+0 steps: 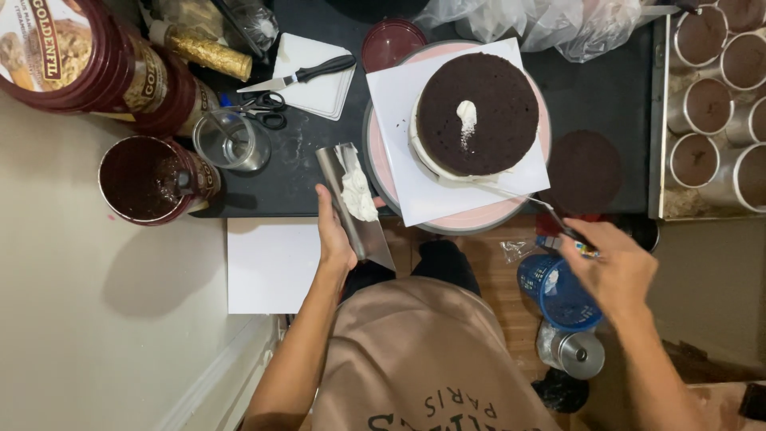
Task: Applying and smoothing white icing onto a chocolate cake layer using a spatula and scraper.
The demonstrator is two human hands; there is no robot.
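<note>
Left hand (335, 239) is gripping a metal bench scraper (351, 203), blade loaded with white frosting (357, 190), long axis running up-left to down-right, sitting just left of the pink turntable (381, 172). Right hand (610, 267) is closed around an offset spatula (523, 197), blade lying flat and reaching up-left to the lower edge of the dark chocolate cake (477, 113), touching at the cream layer. Cake is sitting on a white square board (407, 183) atop the turntable, up and between both hands; spatula hand is the one in contact. Spare chocolate round (584, 172) is lying right of the turntable.
</note>
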